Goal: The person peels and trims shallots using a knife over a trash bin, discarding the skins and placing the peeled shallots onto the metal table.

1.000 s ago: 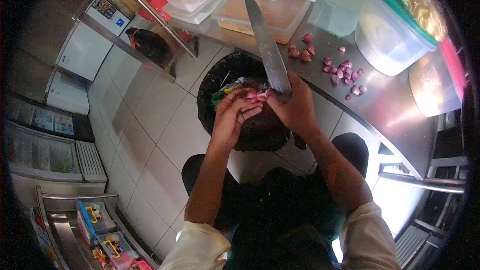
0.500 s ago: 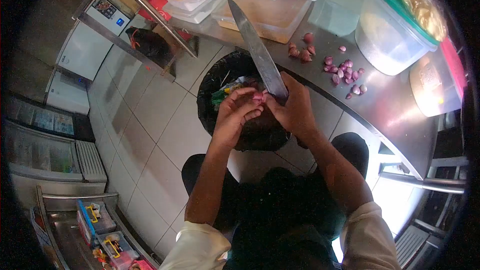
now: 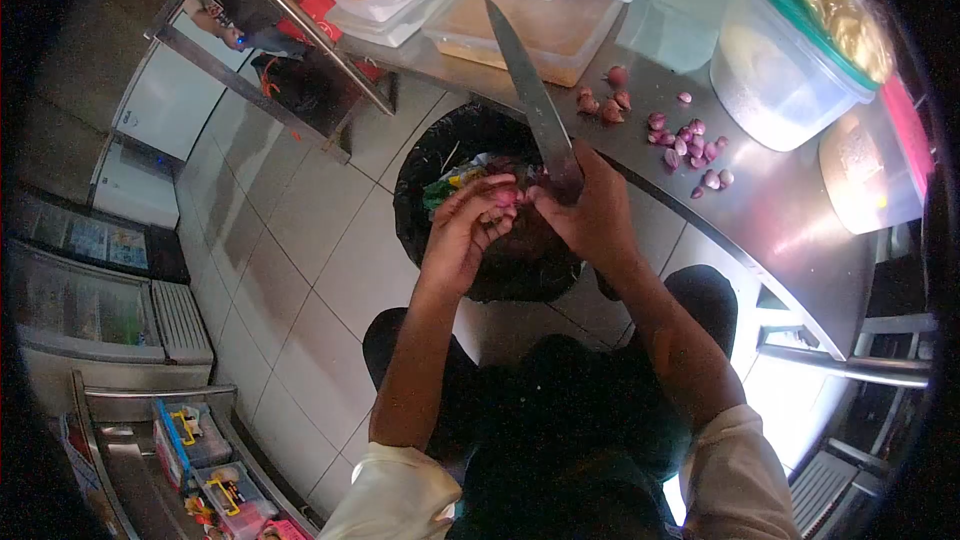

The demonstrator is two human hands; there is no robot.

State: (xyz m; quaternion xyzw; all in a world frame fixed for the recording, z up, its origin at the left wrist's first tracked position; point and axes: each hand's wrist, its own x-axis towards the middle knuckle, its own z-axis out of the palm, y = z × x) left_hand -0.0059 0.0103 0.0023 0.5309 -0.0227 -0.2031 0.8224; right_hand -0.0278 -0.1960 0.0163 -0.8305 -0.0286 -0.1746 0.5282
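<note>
My left hand (image 3: 466,230) pinches a pink-red shallot (image 3: 505,197) in its closed fingertips. Closed round the handle end of a large knife (image 3: 535,90) is my right hand (image 3: 590,205), its thumb close to the shallot; the blade points up and away. Both hands are over a bin (image 3: 415,230) lined with black plastic, with scraps inside. On the steel table to the right lie several purple peeled shallots (image 3: 690,140). A smaller group of brownish-red shallots (image 3: 605,105), which look unpeeled, lies beyond them.
The steel table (image 3: 760,240) curves along the right, carrying a green-lidded tub (image 3: 790,60), a pink-lidded container (image 3: 870,165) and flat plastic boxes (image 3: 530,25). A metal rail (image 3: 300,20) stands at upper left. Another person (image 3: 225,5) is beyond it.
The knife blade has swung slightly right, and my right hand has shifted a little with it. My left hand has turned slightly with the shallot. Another person has appeared at upper left.
</note>
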